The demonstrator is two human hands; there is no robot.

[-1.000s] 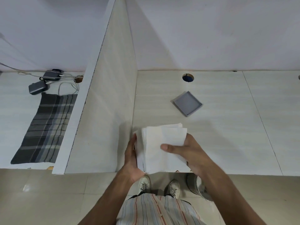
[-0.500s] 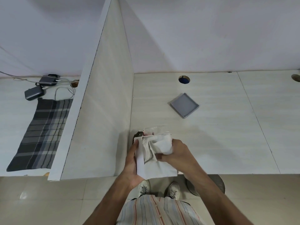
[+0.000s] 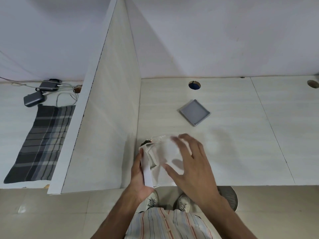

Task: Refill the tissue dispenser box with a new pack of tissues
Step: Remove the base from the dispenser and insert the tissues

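Standing at the near edge of a pale surface (image 3: 224, 152), a person steadies a white tissue dispenser box (image 3: 148, 169) with the left hand (image 3: 139, 176), whose palm and fingers press flat against the box's left wall. The box sits on the surface just beside an upright partition panel (image 3: 107, 126). White tissues (image 3: 165, 152) fill the box's open top, with clear plastic wrapping (image 3: 159, 138) showing at its far edge. The right hand (image 3: 191, 163) hovers over the tissues with fingers spread and loose, gripping nothing; it is motion-blurred, so I cannot tell whether the fingertips touch the tissues. Farther back on the surface lies a grey square lid (image 3: 194, 112), well apart from the box, and beyond it a round cable hole (image 3: 194, 85). Left of the partition lie a plaid cloth (image 3: 43, 142) and two dark chargers (image 3: 34, 100) with cables.
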